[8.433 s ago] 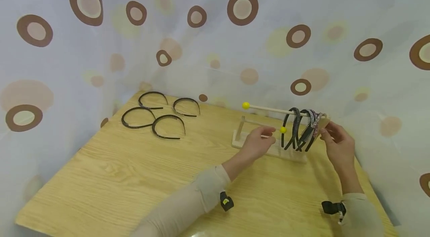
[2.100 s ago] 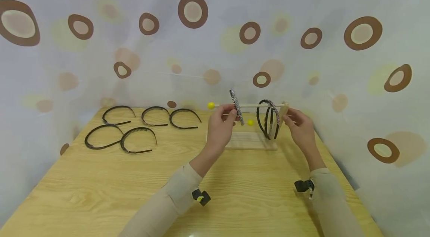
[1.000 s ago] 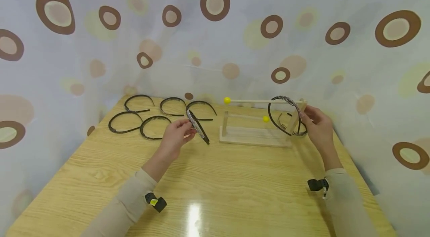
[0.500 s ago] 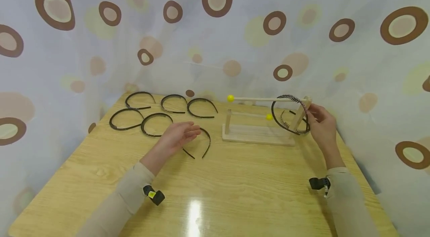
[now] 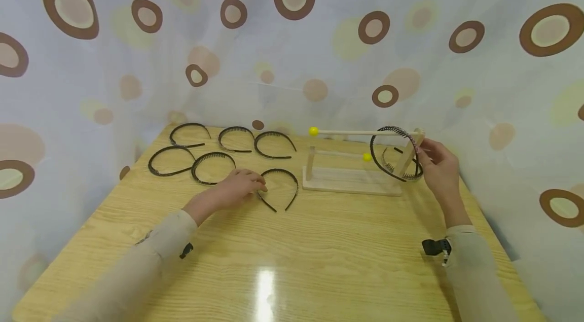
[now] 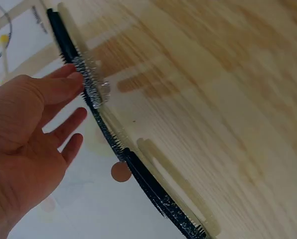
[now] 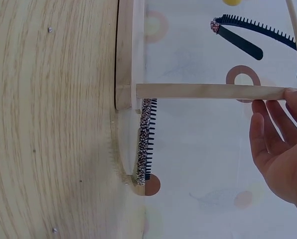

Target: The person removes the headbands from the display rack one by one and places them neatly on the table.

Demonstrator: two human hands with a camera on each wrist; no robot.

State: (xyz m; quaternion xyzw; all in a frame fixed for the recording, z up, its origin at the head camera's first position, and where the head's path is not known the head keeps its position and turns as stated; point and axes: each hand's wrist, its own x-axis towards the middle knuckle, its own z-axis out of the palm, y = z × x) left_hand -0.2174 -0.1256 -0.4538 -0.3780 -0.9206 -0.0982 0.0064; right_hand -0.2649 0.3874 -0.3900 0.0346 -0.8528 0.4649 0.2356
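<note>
On the table a black headband with silver glitter (image 5: 296, 188) lies with its ends towards the front. My left hand (image 5: 237, 186) reaches over its left side; in the left wrist view the thumb and forefinger pinch its glittery part (image 6: 91, 89). My right hand (image 5: 440, 165) pinches the top of the end post (image 7: 203, 91) of a wooden rack (image 5: 351, 180). One headband (image 5: 373, 152) hangs from the rack's upper rod (image 5: 347, 132), close to that post. Behind the post shows another glittery headband (image 7: 146, 142), low at the table.
Several black headbands stand or lie at the back left, among them a toothed headband (image 5: 193, 167) beside my left hand and a headband (image 5: 255, 144) behind it. Yellow balls (image 5: 314, 131) cap the rack's rods. A patterned curtain (image 5: 255, 58) closes off the table (image 5: 219, 261) behind.
Since the earliest frame, headbands have gone from the rod to the table. My left hand carried the glittery headband left, set it down and lowered onto it. My right hand has stayed at the post.
</note>
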